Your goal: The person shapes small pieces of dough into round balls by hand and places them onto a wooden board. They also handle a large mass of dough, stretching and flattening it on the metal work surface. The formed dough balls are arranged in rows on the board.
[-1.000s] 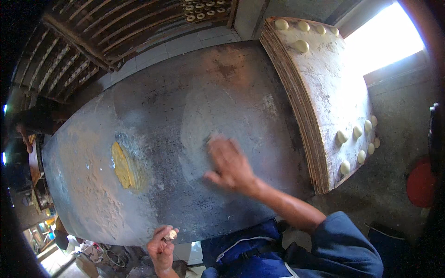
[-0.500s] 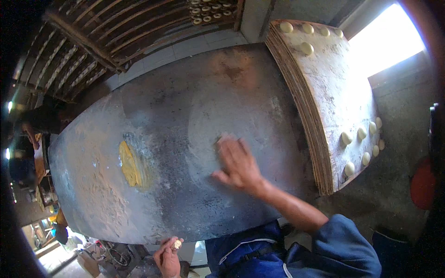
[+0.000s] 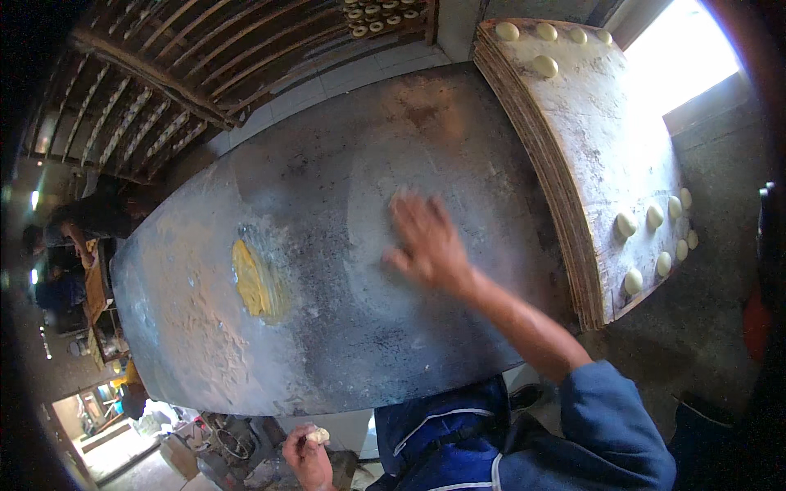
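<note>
My right hand (image 3: pixel 427 242) lies palm-down on the dark, dusty worktop (image 3: pixel 319 180), fingers spread and somewhat blurred; a small pale patch shows at its fingertips, too unclear to name. My left hand (image 3: pixel 307 455), just off the worktop's near edge, grips a small cream-coloured lump of dough (image 3: pixel 319 435). Left of my right hand is a smear of yellow paste (image 3: pixel 250 278), with pale flour dust beyond it.
A stack of floury boards (image 3: pixel 606 139) carrying several round dough pieces (image 3: pixel 626 223) borders the right side. Slatted racks (image 3: pixel 164 57) with ring-shaped pieces (image 3: pixel 377 26) stand beyond the worktop. A co-worker (image 3: pixel 90 221) is at the far left. A bright window (image 3: pixel 684 57) is upper right.
My right hand has slid forward, away from me, across the worktop. My left hand still holds the lump, now a little farther below the edge. The whole view has shifted slightly.
</note>
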{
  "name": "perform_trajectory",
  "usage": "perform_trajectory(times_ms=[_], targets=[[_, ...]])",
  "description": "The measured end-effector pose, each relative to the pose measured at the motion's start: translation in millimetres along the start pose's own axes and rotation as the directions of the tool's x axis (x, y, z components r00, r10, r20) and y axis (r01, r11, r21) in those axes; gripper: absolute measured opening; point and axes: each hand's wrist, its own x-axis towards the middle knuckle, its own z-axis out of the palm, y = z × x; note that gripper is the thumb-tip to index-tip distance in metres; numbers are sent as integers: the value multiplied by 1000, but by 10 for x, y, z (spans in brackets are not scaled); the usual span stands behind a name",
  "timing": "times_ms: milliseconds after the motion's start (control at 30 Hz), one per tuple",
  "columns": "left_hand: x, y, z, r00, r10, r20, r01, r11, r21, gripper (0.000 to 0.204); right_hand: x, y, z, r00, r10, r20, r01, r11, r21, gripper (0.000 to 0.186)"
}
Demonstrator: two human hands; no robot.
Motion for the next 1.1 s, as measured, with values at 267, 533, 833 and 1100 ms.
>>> perform_trajectory(times_ms=[267,533,833,1100], targets=[[284,589,797,977,49,208,-93,973,212,24,906,-847,346,980,193,49,-183,970,-158,97],[-60,487,548,988,-19,156,-16,975,221,18,132,629,8,976,124,-178,-113,991,74,87],[302,1216,1648,939,211,272,-235,970,57,31,-124,-518,361,980,-190,-66,197,971,138,93],[444,1160,2011,889,262,376,-299,953,42,30,-338,-200,-7,994,41,-104,-39,999,23,85]])
